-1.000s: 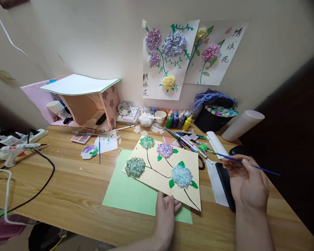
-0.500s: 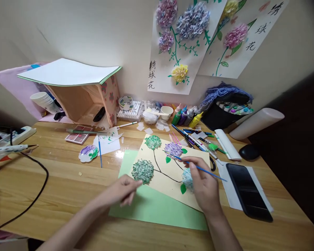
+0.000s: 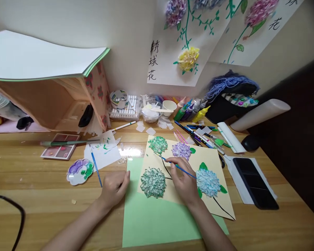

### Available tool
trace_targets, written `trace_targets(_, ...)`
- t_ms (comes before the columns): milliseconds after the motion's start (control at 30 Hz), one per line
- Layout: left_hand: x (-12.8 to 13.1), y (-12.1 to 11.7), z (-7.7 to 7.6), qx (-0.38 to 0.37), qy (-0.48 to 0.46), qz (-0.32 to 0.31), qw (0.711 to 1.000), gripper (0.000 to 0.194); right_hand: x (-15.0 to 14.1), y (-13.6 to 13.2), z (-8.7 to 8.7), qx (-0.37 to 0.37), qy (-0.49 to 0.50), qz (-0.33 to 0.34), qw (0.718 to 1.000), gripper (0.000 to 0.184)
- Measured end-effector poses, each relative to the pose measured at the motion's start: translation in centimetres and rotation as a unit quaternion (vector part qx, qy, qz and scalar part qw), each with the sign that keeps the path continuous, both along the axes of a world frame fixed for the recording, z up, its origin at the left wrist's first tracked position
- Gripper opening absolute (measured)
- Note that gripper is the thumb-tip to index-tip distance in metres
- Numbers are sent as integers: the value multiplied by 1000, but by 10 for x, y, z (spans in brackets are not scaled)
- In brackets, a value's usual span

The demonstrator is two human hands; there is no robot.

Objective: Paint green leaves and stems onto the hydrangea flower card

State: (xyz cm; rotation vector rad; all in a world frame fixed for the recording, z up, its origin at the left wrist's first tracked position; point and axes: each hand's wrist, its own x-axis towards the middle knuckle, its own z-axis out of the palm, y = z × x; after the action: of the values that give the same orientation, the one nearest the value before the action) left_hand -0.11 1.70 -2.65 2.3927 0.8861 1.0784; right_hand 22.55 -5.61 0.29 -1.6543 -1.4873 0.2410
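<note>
My right hand (image 3: 183, 179) grips a thin blue paintbrush (image 3: 181, 168) over a cream sheet (image 3: 191, 205). The brush tip is by the stem under the upper green flower (image 3: 158, 144); whether it touches the paper I cannot tell. On the sheet are also a dark green flower (image 3: 153, 183), a purple flower (image 3: 181, 150) and a light blue flower (image 3: 208, 182), with painted green leaves and black stems. My left hand (image 3: 115, 188) rests closed in a fist beside the left edge of the green paper (image 3: 146, 223), which lies under the cream sheet.
Left of the sheet lie a paint palette (image 3: 80, 171), a second blue brush (image 3: 95, 165) and a paint-spotted paper (image 3: 104, 151). Paint bottles (image 3: 189, 111), a bowl of paper scraps (image 3: 150, 113) and pens (image 3: 196, 134) stand or lie behind. A phone (image 3: 255, 183) lies at right.
My right hand has moved the brush left, from the purple flower to the upper green flower's stem. My left hand has drawn back from the dark green flower. The view has shifted.
</note>
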Motion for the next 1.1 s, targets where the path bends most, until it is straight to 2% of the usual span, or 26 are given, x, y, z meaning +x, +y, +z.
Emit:
trace_targets(500,1,4,2,-10,-3,-32,999,40,1,1,-5,-9,0,29,1000,22)
trace_targets(800,2,4,2,-22,-11,-32,999,41,9,-13,-12,-28,104,27,994,20)
trace_targets(1100,3,3,4,-29,-9,-35,999,41,6,-15,-13,-32,100,55,993,18)
